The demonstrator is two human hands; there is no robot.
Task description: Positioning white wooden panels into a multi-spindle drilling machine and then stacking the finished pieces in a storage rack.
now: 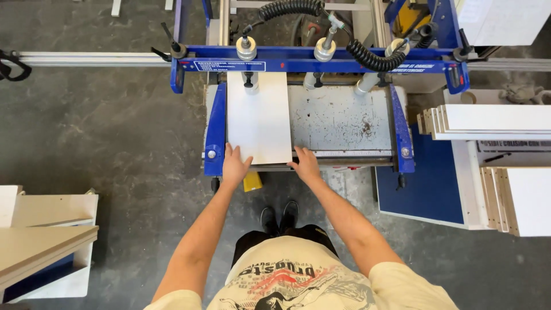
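Note:
A white rectangular panel (259,117) lies flat on the left part of a blue machine's grey metal bed (344,120), its far end under a clamp cylinder (247,49). My left hand (235,165) presses on the panel's near left corner, fingers spread over its edge. My right hand (306,163) rests at the panel's near right corner, fingers against its edge and the bed's front lip. Neither hand is wrapped around the panel.
A blue crossbar (321,62) with three clamp cylinders and a coiled black hose (367,57) spans the machine. Stacks of white panels (493,121) sit at the right, more boards (40,244) at the left. A yellow part (252,182) hangs below the bed.

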